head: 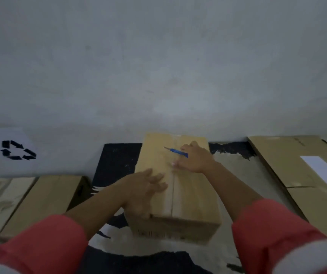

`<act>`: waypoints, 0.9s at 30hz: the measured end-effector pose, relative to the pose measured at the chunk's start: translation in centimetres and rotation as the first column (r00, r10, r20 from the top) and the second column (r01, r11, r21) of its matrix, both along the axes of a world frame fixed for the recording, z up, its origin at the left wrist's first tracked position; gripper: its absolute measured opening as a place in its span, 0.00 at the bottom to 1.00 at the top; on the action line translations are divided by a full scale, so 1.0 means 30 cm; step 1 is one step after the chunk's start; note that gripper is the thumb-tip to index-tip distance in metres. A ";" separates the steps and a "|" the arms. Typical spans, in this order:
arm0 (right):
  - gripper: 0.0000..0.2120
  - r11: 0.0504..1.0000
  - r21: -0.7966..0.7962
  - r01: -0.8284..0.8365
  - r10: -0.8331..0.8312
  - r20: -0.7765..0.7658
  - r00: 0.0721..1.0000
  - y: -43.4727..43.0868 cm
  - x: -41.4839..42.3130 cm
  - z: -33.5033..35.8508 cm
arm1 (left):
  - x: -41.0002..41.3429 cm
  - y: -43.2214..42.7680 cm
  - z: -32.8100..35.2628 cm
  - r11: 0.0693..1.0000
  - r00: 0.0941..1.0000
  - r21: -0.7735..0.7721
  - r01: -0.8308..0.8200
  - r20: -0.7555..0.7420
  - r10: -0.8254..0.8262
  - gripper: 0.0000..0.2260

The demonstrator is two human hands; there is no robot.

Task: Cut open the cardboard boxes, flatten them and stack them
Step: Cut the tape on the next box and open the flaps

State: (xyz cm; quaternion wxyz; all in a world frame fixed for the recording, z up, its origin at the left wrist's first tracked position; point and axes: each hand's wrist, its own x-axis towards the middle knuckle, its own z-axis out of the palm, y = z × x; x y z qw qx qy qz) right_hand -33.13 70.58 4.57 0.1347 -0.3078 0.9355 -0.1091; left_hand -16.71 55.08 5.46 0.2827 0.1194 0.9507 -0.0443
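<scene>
1. At the middle of the dark, worn surface [117, 161], the left hand [144, 186] lies flat on the near-left part of the cardboard box [186, 194], its forearm reaching in from the lower left out of a red sleeve [46, 246].
2. The left fingers [156, 177] are spread and lie straight across the top panel, their tips just beside the centre seam; the thumb sits near the box's front edge.
3. The right hand [194, 159] rests on the far part of the box top, its arm coming in from the lower right.
4. The right fingers [178, 162] are curled round a blue-handled cutter [176, 151], whose thin blade points left and away over the top panel.
5. The box is closed and stands lengthwise away from the person. It is plain tan, with a seam down the middle of the top and dark print, too blurred to read, on the near face.
6. To the left stand two more closed boxes [46, 198], side by side.
7. To the right lies flat cardboard [289, 161] bearing a white label [324, 171].
8. A recycling sign [18, 150] hangs on the grey wall at the left.
</scene>
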 end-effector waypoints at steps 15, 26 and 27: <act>0.47 0.947 0.291 0.134 -0.134 -0.019 0.991 0.021 -0.167 0.015 | -0.126 -0.211 0.038 0.937 0.967 -0.247 -0.249 -0.126 0.223 0.24; 0.39 0.936 0.016 0.352 -0.349 0.184 0.919 0.187 0.095 -0.042 | -0.273 -0.124 -0.089 0.617 0.606 0.276 -0.737 -0.134 0.784 0.54; 0.37 0.925 -0.018 0.378 -0.366 0.216 0.905 0.194 0.129 -0.040 | -0.294 -0.143 -0.090 0.633 0.618 0.304 -0.712 -0.157 0.771 0.54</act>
